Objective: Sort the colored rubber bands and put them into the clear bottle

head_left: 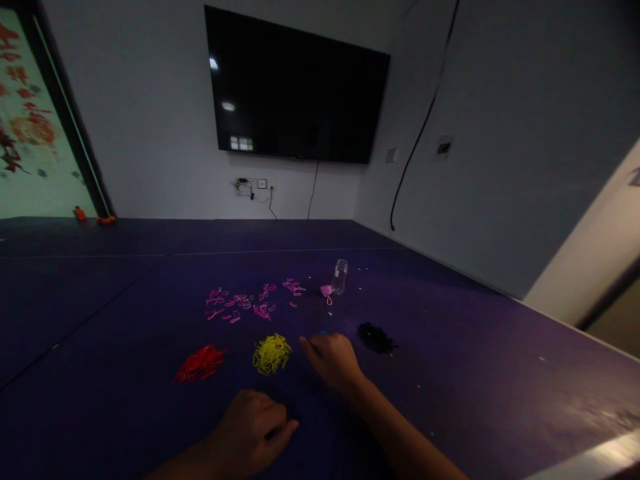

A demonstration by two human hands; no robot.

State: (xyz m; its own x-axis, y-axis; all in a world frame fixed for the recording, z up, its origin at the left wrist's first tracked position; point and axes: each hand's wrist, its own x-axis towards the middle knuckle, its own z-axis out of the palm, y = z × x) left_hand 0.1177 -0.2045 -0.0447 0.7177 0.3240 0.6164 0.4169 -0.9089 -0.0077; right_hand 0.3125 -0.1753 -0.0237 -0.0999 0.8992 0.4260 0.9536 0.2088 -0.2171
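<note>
A: Which step was in hand?

B: By my reading, you were working among the small blue bands, with the other colours lying apart in groups. Your right hand was down on the purple surface, and a sliver of blue bands showed just past its knuckles; the hand hid whatever else lay there.

A: And the grip itself?

B: Your right fingers were curled under, thumb out to the left, so I couldn't tell how far they were parted or whether they held a band. Your left hand was loosely curled, its thumb a little clear of the fingers; nothing showed in it, though its palm was hidden.

A: What lay around the grip?

B: The yellow bands were just left of your right thumb, the black bands just right of that hand. The red bands lay beyond your left hand, off to its left. Past both hands, loosely scattered, were the pink bands; straight beyond your right hand stood the clear bottle, a pink cap at its foot.

A: So what did the next move call for?

B: A light fingertip pinch, I judged, close to the surface, without brushing the yellow or black.
</note>
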